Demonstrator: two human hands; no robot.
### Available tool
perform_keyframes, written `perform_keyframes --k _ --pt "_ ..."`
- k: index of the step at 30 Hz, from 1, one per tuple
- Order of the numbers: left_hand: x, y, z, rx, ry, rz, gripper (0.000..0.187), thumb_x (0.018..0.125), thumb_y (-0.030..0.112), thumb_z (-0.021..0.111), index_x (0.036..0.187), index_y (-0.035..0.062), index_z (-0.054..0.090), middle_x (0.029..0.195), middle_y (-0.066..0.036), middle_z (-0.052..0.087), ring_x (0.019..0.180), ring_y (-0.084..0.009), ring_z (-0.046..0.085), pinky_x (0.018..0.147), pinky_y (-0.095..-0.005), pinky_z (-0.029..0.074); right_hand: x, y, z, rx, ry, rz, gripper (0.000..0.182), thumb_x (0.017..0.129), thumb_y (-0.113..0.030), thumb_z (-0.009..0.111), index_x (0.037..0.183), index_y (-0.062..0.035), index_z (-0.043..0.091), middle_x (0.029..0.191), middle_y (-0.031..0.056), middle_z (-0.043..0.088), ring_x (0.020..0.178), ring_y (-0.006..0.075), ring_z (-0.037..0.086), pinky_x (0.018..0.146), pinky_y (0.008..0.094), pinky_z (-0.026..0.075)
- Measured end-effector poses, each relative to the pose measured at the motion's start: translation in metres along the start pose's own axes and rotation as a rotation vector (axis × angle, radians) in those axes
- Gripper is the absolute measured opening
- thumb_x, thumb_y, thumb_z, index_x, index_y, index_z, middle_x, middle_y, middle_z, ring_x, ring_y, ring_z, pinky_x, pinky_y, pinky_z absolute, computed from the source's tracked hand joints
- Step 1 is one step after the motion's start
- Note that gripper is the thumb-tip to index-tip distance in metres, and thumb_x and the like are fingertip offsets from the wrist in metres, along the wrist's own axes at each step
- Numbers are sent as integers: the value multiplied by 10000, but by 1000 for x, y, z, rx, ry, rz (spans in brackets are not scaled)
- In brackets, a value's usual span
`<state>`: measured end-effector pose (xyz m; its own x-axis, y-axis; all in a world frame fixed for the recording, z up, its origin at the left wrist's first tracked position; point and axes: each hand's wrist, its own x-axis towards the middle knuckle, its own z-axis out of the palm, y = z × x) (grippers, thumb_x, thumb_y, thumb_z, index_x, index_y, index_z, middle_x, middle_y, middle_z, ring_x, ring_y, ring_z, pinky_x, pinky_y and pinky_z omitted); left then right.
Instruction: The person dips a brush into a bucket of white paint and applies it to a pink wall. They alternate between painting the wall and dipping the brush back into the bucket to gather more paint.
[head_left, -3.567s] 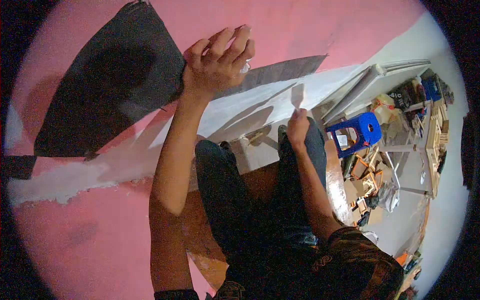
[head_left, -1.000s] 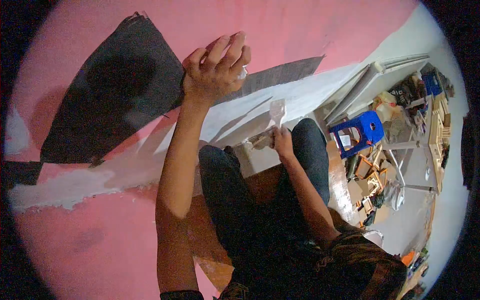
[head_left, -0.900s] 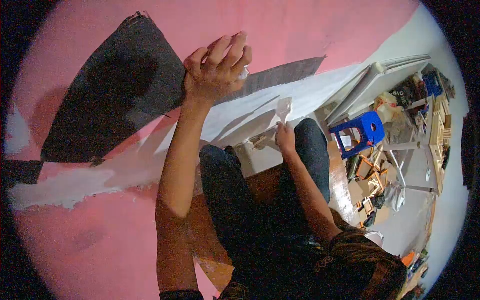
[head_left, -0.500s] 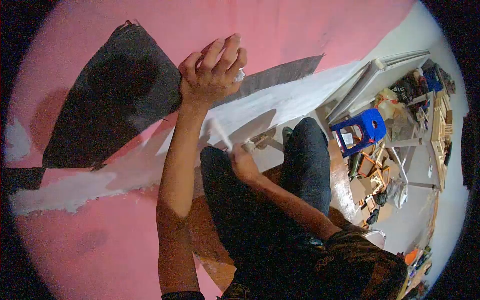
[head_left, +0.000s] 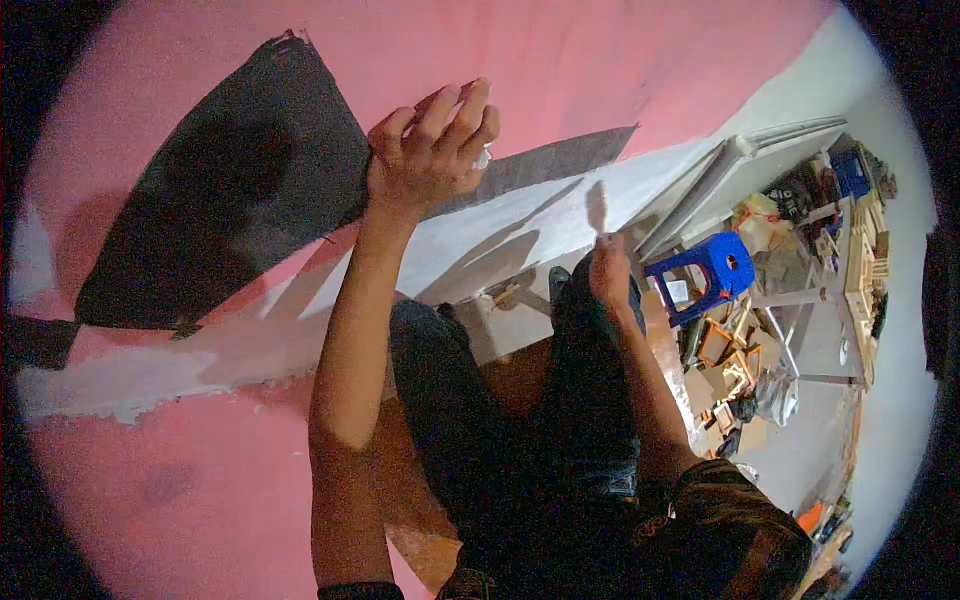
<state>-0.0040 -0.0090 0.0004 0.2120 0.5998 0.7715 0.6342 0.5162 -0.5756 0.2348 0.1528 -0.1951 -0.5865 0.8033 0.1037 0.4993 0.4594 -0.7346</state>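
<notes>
My left hand (head_left: 430, 150) is up against the pink wall (head_left: 560, 65), its fingers curled around a crumpled white thing (head_left: 483, 158) that is mostly covered by the palm. Just left of that hand is a large black painted shape (head_left: 235, 190), and a dark grey painted strip (head_left: 550, 165) runs off to its right. A small paintbrush (head_left: 597, 207) points upward from my right hand (head_left: 610, 272), whose fingers are closed around its handle. Behind the brush, a white painted band (head_left: 450, 245) crosses the lower wall, with shadows falling over it.
A blue plastic stool (head_left: 715, 270) stands at the right. Beyond it lie wooden frames and scraps (head_left: 735, 370), bags (head_left: 765, 225) and other clutter. White panels (head_left: 715, 180) lean near the corner. My bent knees (head_left: 430, 340) are close to the wall.
My right hand has moved up and to the right with the paintbrush, from near my left knee to above the other knee. The left hand stays at the wall.
</notes>
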Motion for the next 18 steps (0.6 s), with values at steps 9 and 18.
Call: perform_keyframes --k 9,18 --pt "0 0 -6 -136 -32 -51 302 696 291 568 989 215 574 1224 54 511 1164 -155 413 889 -380 307 -24 -40 17 115 3 -63 236 938 -216 462 946 17 496 706 248 565 674 421 576 552 433 429" --pt "-100 112 -78 -695 -90 -755 321 741 82 603 1054 44 538 1008 -144 584 934 -331 556 828 -437 425 -93 -37 2 881 -295 436 243 940 -299 464 884 -69 519 616 19 454 464 121 410 434 268 347"
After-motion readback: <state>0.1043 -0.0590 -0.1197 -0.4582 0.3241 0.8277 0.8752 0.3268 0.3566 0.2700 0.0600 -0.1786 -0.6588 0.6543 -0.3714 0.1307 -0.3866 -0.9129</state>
